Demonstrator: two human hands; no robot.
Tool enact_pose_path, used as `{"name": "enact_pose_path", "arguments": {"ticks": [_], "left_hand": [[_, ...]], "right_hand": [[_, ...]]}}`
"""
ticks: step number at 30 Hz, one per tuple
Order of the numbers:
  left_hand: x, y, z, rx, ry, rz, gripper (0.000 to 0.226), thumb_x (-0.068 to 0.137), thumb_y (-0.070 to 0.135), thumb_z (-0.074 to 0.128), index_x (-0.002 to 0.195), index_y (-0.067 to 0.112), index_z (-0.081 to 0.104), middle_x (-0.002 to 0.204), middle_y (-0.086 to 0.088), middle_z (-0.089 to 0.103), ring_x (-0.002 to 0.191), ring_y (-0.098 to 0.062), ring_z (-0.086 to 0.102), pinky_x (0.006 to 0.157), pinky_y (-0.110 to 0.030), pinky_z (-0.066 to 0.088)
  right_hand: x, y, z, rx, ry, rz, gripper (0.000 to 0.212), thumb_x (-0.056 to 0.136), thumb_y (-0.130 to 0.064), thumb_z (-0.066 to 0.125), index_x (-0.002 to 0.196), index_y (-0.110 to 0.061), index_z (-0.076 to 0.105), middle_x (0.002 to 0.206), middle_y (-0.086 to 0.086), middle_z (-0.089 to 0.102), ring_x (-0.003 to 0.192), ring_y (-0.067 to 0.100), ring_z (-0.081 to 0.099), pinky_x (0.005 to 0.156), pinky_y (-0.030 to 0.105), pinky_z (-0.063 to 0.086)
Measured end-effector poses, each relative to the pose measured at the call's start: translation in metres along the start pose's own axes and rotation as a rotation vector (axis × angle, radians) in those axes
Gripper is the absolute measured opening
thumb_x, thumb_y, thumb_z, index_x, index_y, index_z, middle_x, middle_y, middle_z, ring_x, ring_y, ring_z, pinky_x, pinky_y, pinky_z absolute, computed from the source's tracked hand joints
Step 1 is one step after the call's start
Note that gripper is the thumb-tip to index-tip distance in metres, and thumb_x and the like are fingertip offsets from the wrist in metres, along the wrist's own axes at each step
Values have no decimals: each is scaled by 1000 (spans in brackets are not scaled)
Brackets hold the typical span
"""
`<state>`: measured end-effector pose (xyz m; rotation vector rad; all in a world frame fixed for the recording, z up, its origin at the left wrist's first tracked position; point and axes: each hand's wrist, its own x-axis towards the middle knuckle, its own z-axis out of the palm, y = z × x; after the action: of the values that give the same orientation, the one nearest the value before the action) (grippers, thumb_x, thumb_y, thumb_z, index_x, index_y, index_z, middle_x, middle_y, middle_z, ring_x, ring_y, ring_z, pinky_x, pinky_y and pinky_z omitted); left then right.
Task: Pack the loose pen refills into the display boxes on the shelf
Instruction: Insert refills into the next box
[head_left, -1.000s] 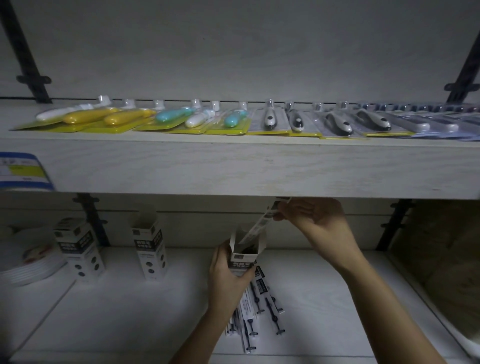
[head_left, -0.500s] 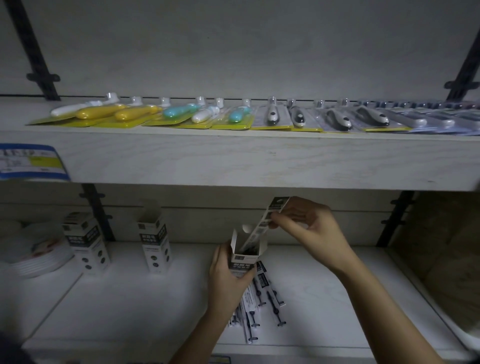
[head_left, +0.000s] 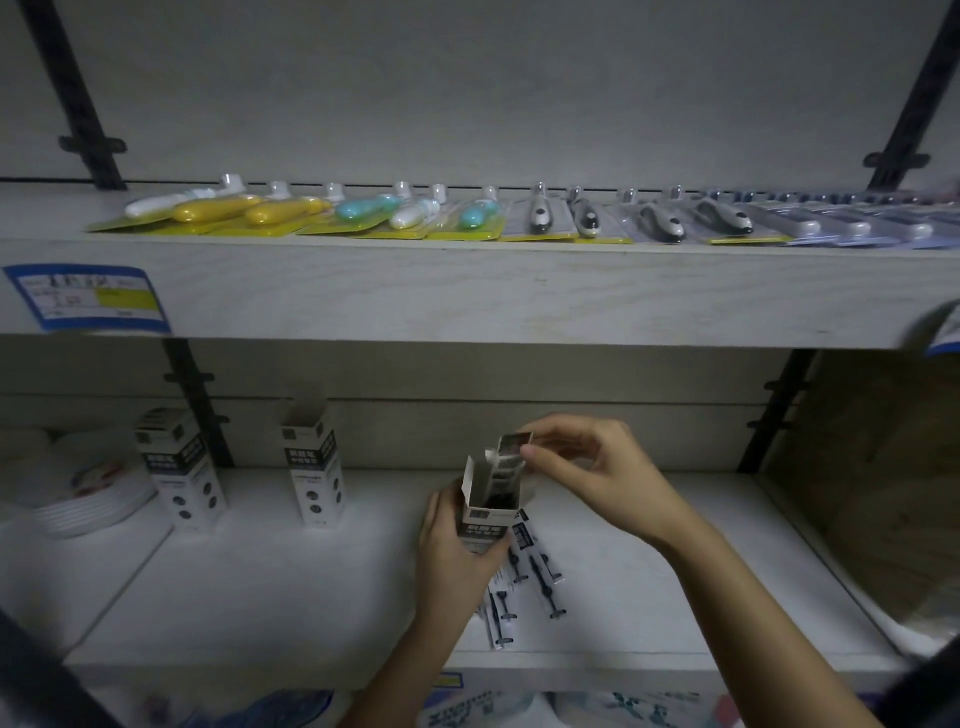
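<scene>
Right fingers (head_left: 551, 459) on refill (head_left: 511, 450) in box (head_left: 485, 521)

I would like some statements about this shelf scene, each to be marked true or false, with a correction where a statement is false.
1. The left hand grips an open display box. True.
2. The right hand holds nothing. False: it pinches a refill pack whose lower part is inside the display box.
3. On the lower shelf lie loose refill packs, beside the display box. True.
4. A second box with its flap up stands on the upper shelf. False: the second box stands on the lower shelf, left of both hands.
</scene>
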<state>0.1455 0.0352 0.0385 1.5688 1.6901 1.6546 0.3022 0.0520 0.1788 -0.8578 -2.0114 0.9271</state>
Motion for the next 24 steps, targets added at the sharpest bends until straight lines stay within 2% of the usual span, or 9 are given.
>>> {"name": "enact_pose_path", "arguments": {"ticks": [4, 7, 10, 13, 15, 17, 19, 21, 24], "left_hand": [[-4, -1, -2, -3, -2, -9, 53, 60, 22, 81, 99, 37, 48, 97, 2, 57, 89, -18, 61, 72, -42, 54], [-5, -3, -3, -13, 1, -25, 53, 59, 25, 81, 101, 33, 49, 97, 3, 57, 90, -17, 62, 73, -42, 54], [-4, -8, -5, 6, 11, -41, 52, 59, 24, 81, 102, 28, 52, 97, 3, 57, 89, -16, 61, 72, -43, 55], [-1, -12, -9, 31, 17, -51, 53, 60, 19, 83, 104, 21, 54, 98, 1, 57, 90, -16, 60, 75, -41, 54], [1, -12, -11, 40, 21, -50, 53, 60, 14, 83, 105, 18, 55, 99, 0, 57, 91, -16, 59, 76, -38, 54], [4, -11, -13, 48, 18, -50, 53, 61, 13, 83, 106, 16, 55, 99, 1, 57, 91, -15, 59, 77, -31, 52], [5, -12, -14, 58, 15, -55, 53, 61, 14, 83, 106, 14, 55, 99, 1, 56, 91, -14, 57, 75, -19, 46], [7, -13, -16, 70, 18, -62, 54, 60, 15, 84, 106, 14, 55, 98, 1, 56, 90, -12, 56, 72, -8, 40], [10, -12, -18, 71, 15, -63, 59, 58, 16, 86, 108, 15, 55, 99, 3, 56, 90, -7, 55, 72, -6, 39]], "right_hand": [[-4, 0, 2, 10, 0, -4, 13, 87, -12, 63, 96, -17, 71, 93, -3, 73, 88, 5, 67, 81, 17, 52], [-6, 6, 5, 4, 14, 9, 11, 86, -11, 65, 92, -17, 72, 90, -3, 73, 85, 6, 67, 77, 14, 51], [-6, 26, 9, -19, 136, 50, 13, 86, -11, 64, 87, -21, 71, 84, -4, 73, 77, 8, 67, 73, 20, 53], [-4, 68, 17, -99, 240, 215, 16, 88, -14, 61, 80, -26, 68, 76, -4, 71, 59, 0, 63, 64, 24, 52], [-4, 101, 28, -212, 200, 371, 18, 89, -20, 60, 74, -30, 64, 72, -6, 70, 55, -1, 62, 64, 26, 52], [-5, 130, 42, -300, 151, 491, 23, 89, -22, 60, 68, -32, 60, 75, -5, 71, 64, 7, 67, 72, 30, 55], [-5, 151, 55, -365, 133, 589, 19, 87, -21, 58, 69, -27, 63, 84, 0, 72, 76, 17, 67, 76, 27, 53], [-5, 165, 68, -425, 91, 675, 11, 85, -22, 58, 81, -25, 67, 91, 3, 69, 85, 22, 65, 76, 26, 49], [-1, 177, 85, -494, 48, 710, 16, 84, -19, 57, 96, -19, 67, 104, 5, 67, 93, 25, 63, 77, 29, 49]]}}
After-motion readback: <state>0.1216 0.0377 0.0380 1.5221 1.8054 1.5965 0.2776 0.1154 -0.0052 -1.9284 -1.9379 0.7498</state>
